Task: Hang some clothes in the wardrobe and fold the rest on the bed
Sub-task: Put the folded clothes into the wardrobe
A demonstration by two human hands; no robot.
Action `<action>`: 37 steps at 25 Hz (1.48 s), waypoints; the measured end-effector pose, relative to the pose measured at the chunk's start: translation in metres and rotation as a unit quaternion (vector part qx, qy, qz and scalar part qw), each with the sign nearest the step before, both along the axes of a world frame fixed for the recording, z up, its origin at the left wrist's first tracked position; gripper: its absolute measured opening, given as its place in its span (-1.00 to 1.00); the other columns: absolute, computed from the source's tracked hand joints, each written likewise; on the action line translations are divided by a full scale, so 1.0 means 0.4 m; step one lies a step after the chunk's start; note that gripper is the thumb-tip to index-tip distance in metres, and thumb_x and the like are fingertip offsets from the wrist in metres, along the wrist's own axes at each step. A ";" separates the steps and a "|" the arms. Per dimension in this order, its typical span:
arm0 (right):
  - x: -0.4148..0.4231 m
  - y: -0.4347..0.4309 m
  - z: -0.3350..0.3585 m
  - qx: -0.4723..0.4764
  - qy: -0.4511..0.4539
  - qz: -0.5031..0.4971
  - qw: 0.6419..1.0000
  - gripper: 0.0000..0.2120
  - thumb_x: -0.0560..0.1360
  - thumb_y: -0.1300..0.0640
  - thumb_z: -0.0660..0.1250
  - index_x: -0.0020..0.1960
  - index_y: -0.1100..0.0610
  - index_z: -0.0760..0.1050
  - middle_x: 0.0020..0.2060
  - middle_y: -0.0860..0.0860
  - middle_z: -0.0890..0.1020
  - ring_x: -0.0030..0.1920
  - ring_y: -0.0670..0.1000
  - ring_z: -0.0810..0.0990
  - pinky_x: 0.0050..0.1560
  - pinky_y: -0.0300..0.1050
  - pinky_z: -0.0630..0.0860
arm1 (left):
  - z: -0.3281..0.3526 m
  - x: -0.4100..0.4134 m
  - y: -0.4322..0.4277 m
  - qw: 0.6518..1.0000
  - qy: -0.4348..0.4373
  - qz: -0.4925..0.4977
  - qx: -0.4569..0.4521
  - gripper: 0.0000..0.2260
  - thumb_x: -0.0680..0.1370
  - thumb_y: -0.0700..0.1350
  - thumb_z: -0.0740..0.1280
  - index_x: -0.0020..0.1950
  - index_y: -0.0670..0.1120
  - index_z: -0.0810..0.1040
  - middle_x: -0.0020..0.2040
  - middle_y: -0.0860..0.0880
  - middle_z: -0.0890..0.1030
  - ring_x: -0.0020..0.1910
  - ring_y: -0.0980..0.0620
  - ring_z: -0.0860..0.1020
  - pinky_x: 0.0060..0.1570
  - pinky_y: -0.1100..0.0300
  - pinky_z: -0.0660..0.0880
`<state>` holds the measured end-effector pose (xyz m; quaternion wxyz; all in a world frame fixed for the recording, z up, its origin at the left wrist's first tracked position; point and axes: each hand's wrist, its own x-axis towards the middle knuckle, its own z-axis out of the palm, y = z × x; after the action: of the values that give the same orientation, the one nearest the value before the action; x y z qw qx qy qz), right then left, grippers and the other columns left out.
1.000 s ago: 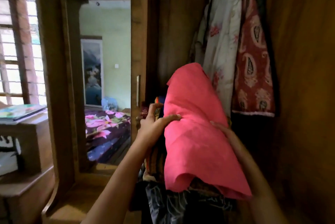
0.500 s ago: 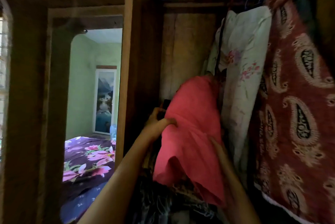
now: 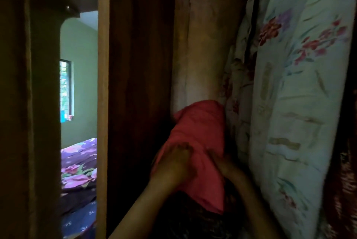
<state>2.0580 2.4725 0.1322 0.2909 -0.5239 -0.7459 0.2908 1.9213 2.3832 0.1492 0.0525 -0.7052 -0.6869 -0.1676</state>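
Step in hand: it looks like stowing, not hanging; the pink cloth (image 3: pixel 201 132) is being pressed into the left part of the wardrobe (image 3: pixel 139 84) compartment.
Pink cloth: a soft folded bundle, upright and leaning with its top against the pale back panel (image 3: pixel 202 45). Its lower end lies over a dark pile of clothes (image 3: pixel 193 221) at the bottom edge of the view.
Left hand (image 3: pixel 176 163): fingers spread and laid flat on the front of the cloth, pressing it, not curled round it.
Right hand (image 3: pixel 227 167): at the cloth's right edge, thumb on the front and the other fingers hidden behind the fold; it reads as a pinch on the cloth.
Neighbours: the pale floral garment (image 3: pixel 293 103) hangs just beside the cloth on its right, touching or nearly so; a dark red patterned garment (image 3: pixel 345 190) shows at the far right edge.
Bed (image 3: pixel 79 161): seen only in the mirrored door on the left, floral cover, well apart from the hands.
Next move calls for: easing both hands off slowly, since the limp bundle may slump forward off the pile, and drawing the right hand out without dragging the floral garment.
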 end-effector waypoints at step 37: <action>-0.063 -0.018 0.015 0.184 -0.070 0.045 0.979 -0.66 0.61 0.04 0.18 0.13 0.34 0.45 0.13 0.26 0.53 0.13 0.14 0.50 -0.06 -0.18 0.31 | -0.097 -0.004 -0.015 0.994 -0.038 0.073 0.068 -0.41 0.53 0.15 0.26 0.44 -0.13 0.23 0.43 -0.11 0.31 0.43 -0.07 0.24 0.41 0.06 0.05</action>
<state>2.0327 2.4654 0.1383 0.3158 -0.4465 -0.8281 0.1235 1.9196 2.3773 0.1104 0.0862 -0.6414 -0.7247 -0.2366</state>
